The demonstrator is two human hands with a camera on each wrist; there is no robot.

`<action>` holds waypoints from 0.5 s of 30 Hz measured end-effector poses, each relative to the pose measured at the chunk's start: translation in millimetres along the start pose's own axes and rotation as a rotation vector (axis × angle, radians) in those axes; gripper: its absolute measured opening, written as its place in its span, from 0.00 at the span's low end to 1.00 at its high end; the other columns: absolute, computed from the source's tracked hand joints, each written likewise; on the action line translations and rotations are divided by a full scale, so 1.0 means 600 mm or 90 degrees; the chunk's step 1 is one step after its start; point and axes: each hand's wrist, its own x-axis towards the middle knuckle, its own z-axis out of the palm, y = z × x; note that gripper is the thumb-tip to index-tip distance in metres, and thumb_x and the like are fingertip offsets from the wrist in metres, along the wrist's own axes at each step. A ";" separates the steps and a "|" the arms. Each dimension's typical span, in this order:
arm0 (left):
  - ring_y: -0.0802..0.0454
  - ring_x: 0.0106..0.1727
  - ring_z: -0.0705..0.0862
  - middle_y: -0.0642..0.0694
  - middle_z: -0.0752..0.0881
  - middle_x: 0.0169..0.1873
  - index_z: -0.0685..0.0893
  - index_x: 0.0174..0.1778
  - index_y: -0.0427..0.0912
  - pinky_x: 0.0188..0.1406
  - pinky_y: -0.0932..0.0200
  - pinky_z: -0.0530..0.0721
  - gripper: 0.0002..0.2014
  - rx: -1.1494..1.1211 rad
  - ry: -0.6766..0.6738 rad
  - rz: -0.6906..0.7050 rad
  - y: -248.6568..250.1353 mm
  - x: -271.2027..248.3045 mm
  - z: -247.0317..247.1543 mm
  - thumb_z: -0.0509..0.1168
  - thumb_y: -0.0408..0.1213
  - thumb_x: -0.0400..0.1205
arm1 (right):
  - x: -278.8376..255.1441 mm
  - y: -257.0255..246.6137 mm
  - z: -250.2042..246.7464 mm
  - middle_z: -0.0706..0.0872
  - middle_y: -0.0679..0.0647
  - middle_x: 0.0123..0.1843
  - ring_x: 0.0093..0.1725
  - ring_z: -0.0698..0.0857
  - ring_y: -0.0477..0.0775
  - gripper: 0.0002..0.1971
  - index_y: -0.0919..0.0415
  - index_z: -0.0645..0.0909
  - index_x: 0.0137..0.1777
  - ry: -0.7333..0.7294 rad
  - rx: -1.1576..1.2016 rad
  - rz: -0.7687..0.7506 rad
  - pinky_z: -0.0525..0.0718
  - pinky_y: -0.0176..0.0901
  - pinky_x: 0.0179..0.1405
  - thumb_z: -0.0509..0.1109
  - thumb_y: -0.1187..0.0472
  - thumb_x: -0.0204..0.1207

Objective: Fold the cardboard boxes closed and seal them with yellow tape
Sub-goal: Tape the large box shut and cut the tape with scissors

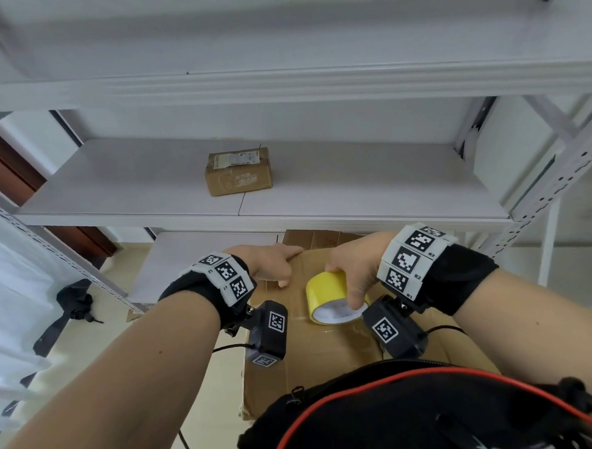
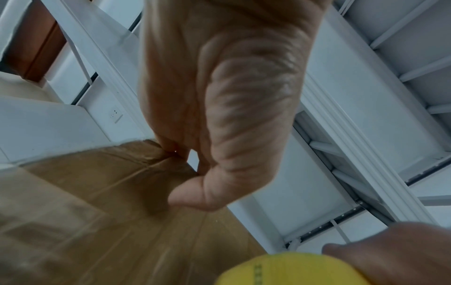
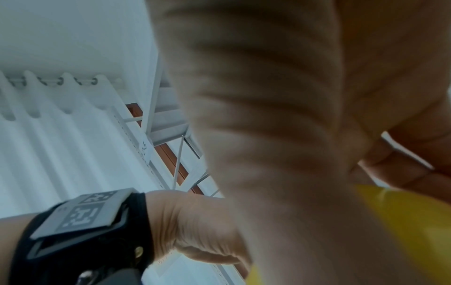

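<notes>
A large brown cardboard box (image 1: pixel 328 353) lies low in front of me with its top flaps folded down. My left hand (image 1: pixel 272 263) rests palm down on the far part of the top; in the left wrist view its thumb (image 2: pixel 195 196) presses the cardboard (image 2: pixel 97 212) near the far edge. Just to its right, my right hand (image 1: pixel 355 269) grips a roll of yellow tape (image 1: pixel 325 291) from above and holds it against the box top. The roll's yellow band (image 3: pixel 415 221) shows under the right hand's fingers (image 3: pixel 268 115). Any loose tape end is hidden.
A white metal shelving unit (image 1: pixel 354 187) stands right behind the box, and its lower shelf overhangs the box's far edge. A small closed carton (image 1: pixel 238 172) sits on that shelf. Black cloth (image 1: pixel 74 304) lies on the floor at left. A black bag with red trim (image 1: pixel 435 416) hangs at my waist.
</notes>
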 end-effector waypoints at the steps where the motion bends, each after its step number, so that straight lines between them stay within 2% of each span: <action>1: 0.42 0.79 0.65 0.43 0.59 0.82 0.51 0.86 0.52 0.76 0.42 0.69 0.43 -0.008 -0.007 0.004 -0.001 -0.001 -0.002 0.64 0.27 0.78 | 0.002 -0.002 -0.001 0.83 0.61 0.59 0.58 0.83 0.60 0.33 0.67 0.73 0.72 -0.006 -0.008 0.006 0.73 0.40 0.35 0.77 0.59 0.68; 2: 0.42 0.77 0.67 0.44 0.60 0.81 0.51 0.86 0.52 0.75 0.42 0.71 0.44 -0.011 -0.013 0.009 -0.001 -0.003 -0.003 0.66 0.28 0.77 | 0.004 -0.004 -0.002 0.81 0.64 0.66 0.63 0.82 0.63 0.35 0.68 0.71 0.74 -0.008 -0.014 0.010 0.72 0.39 0.33 0.77 0.58 0.68; 3: 0.43 0.76 0.68 0.45 0.61 0.80 0.50 0.86 0.52 0.74 0.43 0.73 0.46 -0.011 -0.019 0.014 -0.003 -0.004 -0.004 0.69 0.30 0.76 | 0.006 -0.006 -0.003 0.80 0.65 0.68 0.65 0.81 0.64 0.35 0.69 0.70 0.75 -0.010 -0.018 0.012 0.71 0.38 0.30 0.77 0.58 0.68; 4: 0.44 0.76 0.69 0.45 0.61 0.80 0.50 0.86 0.52 0.74 0.44 0.74 0.49 -0.005 -0.023 0.021 -0.006 -0.005 -0.005 0.72 0.32 0.75 | 0.009 -0.009 -0.003 0.82 0.66 0.65 0.62 0.83 0.65 0.35 0.70 0.71 0.74 -0.015 -0.019 0.013 0.70 0.37 0.28 0.77 0.58 0.68; 6: 0.46 0.79 0.65 0.47 0.60 0.81 0.48 0.86 0.50 0.77 0.46 0.70 0.55 0.023 -0.029 0.036 -0.010 -0.007 -0.005 0.79 0.39 0.71 | 0.017 -0.013 -0.001 0.84 0.61 0.48 0.45 0.84 0.59 0.29 0.71 0.77 0.66 -0.020 -0.026 0.019 0.72 0.38 0.28 0.78 0.58 0.68; 7: 0.46 0.81 0.62 0.48 0.58 0.82 0.46 0.86 0.50 0.79 0.46 0.68 0.58 0.041 -0.028 0.037 -0.011 -0.006 -0.004 0.81 0.42 0.69 | 0.023 -0.014 0.003 0.81 0.55 0.41 0.39 0.80 0.54 0.22 0.65 0.80 0.59 -0.003 -0.029 0.024 0.77 0.41 0.32 0.78 0.57 0.68; 8: 0.47 0.82 0.60 0.50 0.56 0.83 0.45 0.87 0.50 0.80 0.45 0.66 0.61 0.060 -0.020 0.036 -0.012 -0.006 -0.002 0.83 0.45 0.67 | 0.026 -0.015 0.008 0.78 0.50 0.37 0.38 0.78 0.51 0.15 0.57 0.79 0.52 0.024 -0.031 0.029 0.81 0.44 0.38 0.78 0.57 0.68; 10: 0.47 0.83 0.58 0.51 0.54 0.84 0.45 0.86 0.51 0.80 0.43 0.65 0.64 0.108 0.009 0.035 -0.010 -0.005 0.006 0.84 0.48 0.64 | 0.033 -0.020 0.014 0.76 0.46 0.34 0.37 0.78 0.50 0.14 0.51 0.75 0.48 0.056 -0.032 0.033 0.81 0.45 0.45 0.78 0.58 0.69; 13: 0.46 0.82 0.59 0.50 0.55 0.83 0.45 0.86 0.52 0.79 0.41 0.65 0.64 0.159 0.067 0.039 -0.010 -0.001 0.022 0.84 0.50 0.62 | 0.039 -0.027 0.016 0.74 0.46 0.33 0.30 0.74 0.46 0.11 0.52 0.74 0.41 0.067 -0.047 0.040 0.77 0.40 0.35 0.77 0.58 0.70; 15: 0.46 0.82 0.58 0.51 0.56 0.82 0.45 0.86 0.52 0.79 0.40 0.65 0.65 0.157 0.082 0.039 -0.013 0.000 0.028 0.84 0.49 0.61 | 0.040 -0.032 0.020 0.72 0.48 0.32 0.28 0.71 0.46 0.14 0.54 0.71 0.35 0.036 -0.098 0.046 0.69 0.37 0.26 0.75 0.56 0.73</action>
